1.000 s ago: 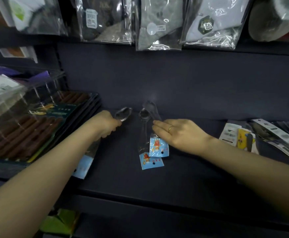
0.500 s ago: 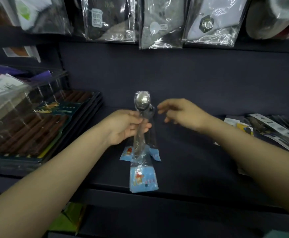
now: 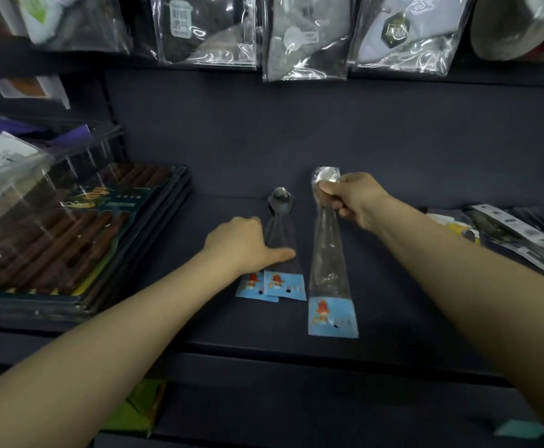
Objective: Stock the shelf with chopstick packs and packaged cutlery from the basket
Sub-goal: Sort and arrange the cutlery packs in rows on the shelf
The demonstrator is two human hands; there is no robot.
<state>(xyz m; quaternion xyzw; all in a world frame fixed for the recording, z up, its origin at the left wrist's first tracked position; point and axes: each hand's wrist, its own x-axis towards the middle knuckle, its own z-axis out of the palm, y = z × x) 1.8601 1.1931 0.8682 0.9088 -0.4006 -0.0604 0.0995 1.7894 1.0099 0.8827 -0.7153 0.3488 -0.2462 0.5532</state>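
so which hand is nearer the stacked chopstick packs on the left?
Left. The left hand presses the spoon packs just right of the chopstick packs; the right hand grips another spoon pack farther right.

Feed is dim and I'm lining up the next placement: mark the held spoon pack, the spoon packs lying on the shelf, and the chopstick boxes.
held spoon pack (image 3: 328,253), head view, clear sleeve mid-length
spoon packs lying on the shelf (image 3: 285,282), head view, blue header card
chopstick boxes (image 3: 70,234), head view, top box's clear lid
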